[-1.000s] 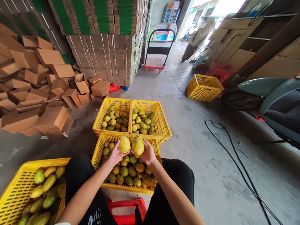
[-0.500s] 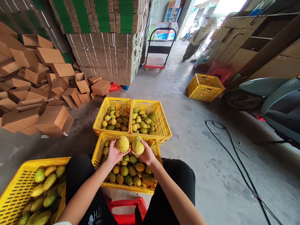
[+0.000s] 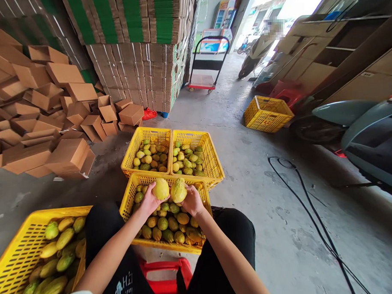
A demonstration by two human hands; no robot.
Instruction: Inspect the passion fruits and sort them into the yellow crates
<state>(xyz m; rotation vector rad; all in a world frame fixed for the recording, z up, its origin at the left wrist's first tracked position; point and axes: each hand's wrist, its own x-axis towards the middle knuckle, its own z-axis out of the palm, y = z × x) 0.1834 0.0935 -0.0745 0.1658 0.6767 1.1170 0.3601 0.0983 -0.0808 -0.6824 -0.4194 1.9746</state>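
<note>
— Since a second ago, what has shifted in the head view?

— Both hands have barely moved; the right hand (image 3: pixel 192 200) has turned its green-yellow pointed fruit (image 3: pixel 178 190) a little, so the tip now stands up, and the left hand (image 3: pixel 149 201) keeps the round pale-yellow fruit (image 3: pixel 160 189) at the same height.

— How do the hands grip?

— Each hand is curled round its own fruit from below and the side, fingers closed on it. The two fruits sit side by side, nearly touching, held above the far edge of the near yellow plastic lattice crate (image 3: pixel 128 200), which is full of green and yellow fruit.

— What lies around?

— Two more yellow lattice crates of fruit (image 3: pixel 195 139) stand side by side just beyond it on the concrete floor (image 3: pixel 249 188). A fourth yellow crate of longer green-yellow fruit (image 3: pixel 13 252) is at the person's left. A red plastic stool (image 3: pixel 165 274) shows between the knees. Brown cardboard boxes (image 3: pixel 53 117) are heaped on the left, and a black cable (image 3: pixel 300 190) runs over the floor on the right.
</note>
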